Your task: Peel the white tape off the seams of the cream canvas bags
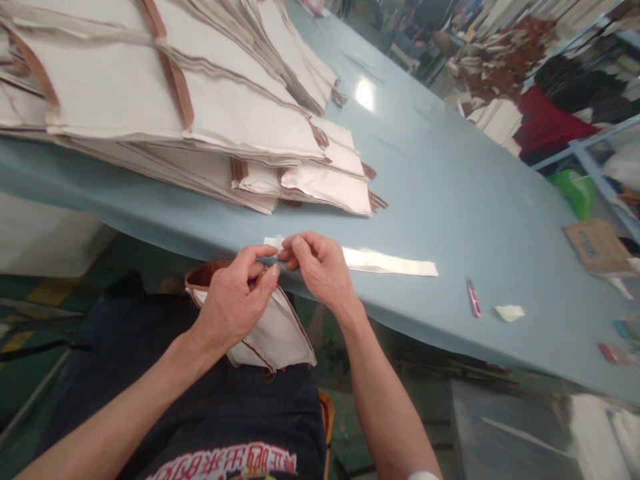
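Observation:
My left hand point(231, 297) is closed on the upper edge of a white fabric piece with brown trim point(287, 331), which hangs over my lap at the table's edge. Thumb and fingers of my right hand point(323, 270) are pinched together close to the left fingertips; whatever sits between them is too small to make out. Behind the right hand a long white strip point(393, 261) lies on the table. A small white bit point(271, 242) shows just beyond the fingertips.
Stacks of white fabric pieces with brown straps point(240, 113) cover the left of the blue-grey table point(410, 167). Pink thread snips point(473, 298) and a white scrap point(510, 313) lie to the right. A cardboard box point(597, 245) stands at the far right.

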The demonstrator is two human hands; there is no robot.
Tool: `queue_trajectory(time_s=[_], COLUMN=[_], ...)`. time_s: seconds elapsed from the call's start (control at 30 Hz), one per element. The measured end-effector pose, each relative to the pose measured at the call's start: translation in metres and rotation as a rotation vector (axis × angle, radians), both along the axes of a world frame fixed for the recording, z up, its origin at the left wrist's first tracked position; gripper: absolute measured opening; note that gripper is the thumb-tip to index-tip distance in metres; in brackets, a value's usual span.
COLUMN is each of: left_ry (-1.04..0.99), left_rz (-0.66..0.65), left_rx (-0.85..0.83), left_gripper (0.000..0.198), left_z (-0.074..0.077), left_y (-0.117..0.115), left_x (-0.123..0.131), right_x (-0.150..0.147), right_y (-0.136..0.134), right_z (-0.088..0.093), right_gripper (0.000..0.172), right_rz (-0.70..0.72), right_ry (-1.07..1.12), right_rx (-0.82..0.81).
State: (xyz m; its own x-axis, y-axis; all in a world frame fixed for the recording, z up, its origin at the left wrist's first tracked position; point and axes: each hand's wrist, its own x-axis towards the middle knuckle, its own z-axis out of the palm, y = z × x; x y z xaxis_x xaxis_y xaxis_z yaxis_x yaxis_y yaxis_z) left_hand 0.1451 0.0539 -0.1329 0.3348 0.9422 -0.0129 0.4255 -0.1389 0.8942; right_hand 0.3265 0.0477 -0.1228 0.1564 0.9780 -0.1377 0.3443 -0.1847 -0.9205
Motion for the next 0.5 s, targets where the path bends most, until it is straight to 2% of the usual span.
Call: queue_trajectory(time_s=[0.17,0.27,0.37,0.43,0.5], left_ry=[0.023,0.028,0.035,0.044,0.052], left_rz=[0.050,0.045,0.078,0.129,0.178], left_rx=[-0.041,-0.054,-0.044,-0.034,-0.033], left_gripper=[0.048,0.047,0.049,0.049,0.047], left_z=[0.001,-0.001,-0.003,-0.004,-0.005], left_y=[0.003,0.003,0.003,0.002,0.002], left_x=[0.001,0.003,0.001,-0.003,-0.009], right_x=[0.002,0.001,-0.001,-0.003,-0.007], right_y=[0.001,-0.002,-0.007,-0.010,-0.011], right_z=[0.000,-0.001,0.004,0.010,0.018], right_gripper=[0.020,0.019,0.028,0.028,0.020], right_rz=[-0.018,-0.052,-0.091,-0.104,-0.068], right_ry=[0.108,0.131,0.147,0.014,-0.245], right_rx=[-0.017,0.047,0.151,0.216,0.220])
